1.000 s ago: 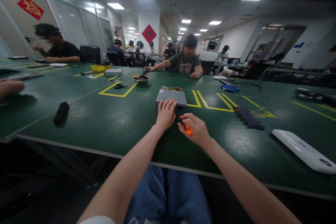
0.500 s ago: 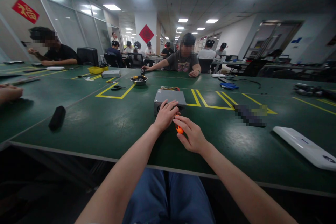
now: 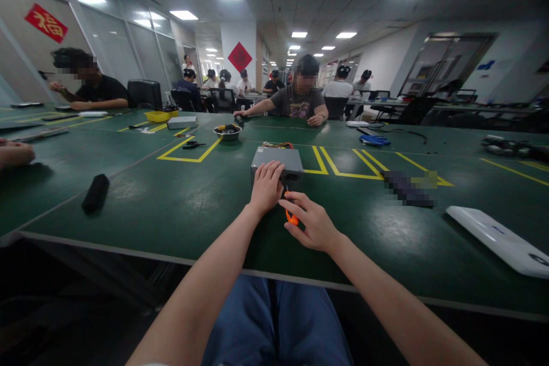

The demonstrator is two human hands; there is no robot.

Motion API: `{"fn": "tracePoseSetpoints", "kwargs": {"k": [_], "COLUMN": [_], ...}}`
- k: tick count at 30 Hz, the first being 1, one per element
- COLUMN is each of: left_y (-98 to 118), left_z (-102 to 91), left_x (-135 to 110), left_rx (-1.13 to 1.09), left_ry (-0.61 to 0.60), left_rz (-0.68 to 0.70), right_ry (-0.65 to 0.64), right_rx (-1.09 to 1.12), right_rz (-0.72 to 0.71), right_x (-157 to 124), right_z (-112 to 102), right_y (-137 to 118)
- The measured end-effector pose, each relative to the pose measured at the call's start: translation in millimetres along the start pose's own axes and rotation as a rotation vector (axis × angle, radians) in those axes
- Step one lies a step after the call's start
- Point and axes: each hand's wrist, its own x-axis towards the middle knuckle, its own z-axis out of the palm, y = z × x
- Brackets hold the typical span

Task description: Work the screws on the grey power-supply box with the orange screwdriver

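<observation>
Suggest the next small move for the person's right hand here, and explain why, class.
Probably bring the tip of the orange-handled screwdriver up to the grey metal box: the right hand holds the tool right beside the box, while the left hand rests on the box and seems to steady it.

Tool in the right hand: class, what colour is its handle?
Orange handle, best seen in the head view.

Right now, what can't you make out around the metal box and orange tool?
Head view:
Orange tool: mostly hidden by the right hand; type unclear.
Grey metal box: front partly hidden by the left hand.
Pixelated object: blurred, unidentifiable.
Steel bowl contents: too small.
</observation>
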Motion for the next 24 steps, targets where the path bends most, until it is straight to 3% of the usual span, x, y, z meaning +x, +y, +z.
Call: {"fn": "tracePoseSetpoints", "kwargs": {"k": [9, 13, 17, 24], "left_y": [4, 3, 0, 0], "left_z": [1.5, 5.3, 7.9, 3.9], "left_x": [4, 7, 8, 4], "left_rx": [0.009, 0.027, 0.022, 0.016], "left_ry": [0.056, 0.089, 0.111, 0.091], "left_rz": [-0.062, -0.066, -0.049, -0.037], "right_ry": [0.043, -0.053, -0.122, 0.065], "right_rx": [0.105, 0.09, -0.068, -0.055], "right_rz": [0.062, 0.033, -0.062, -0.018], "right_x": [1, 2, 4, 0], "right_z": [5, 5, 6, 15], "right_y": [-1, -4, -8, -1]}}
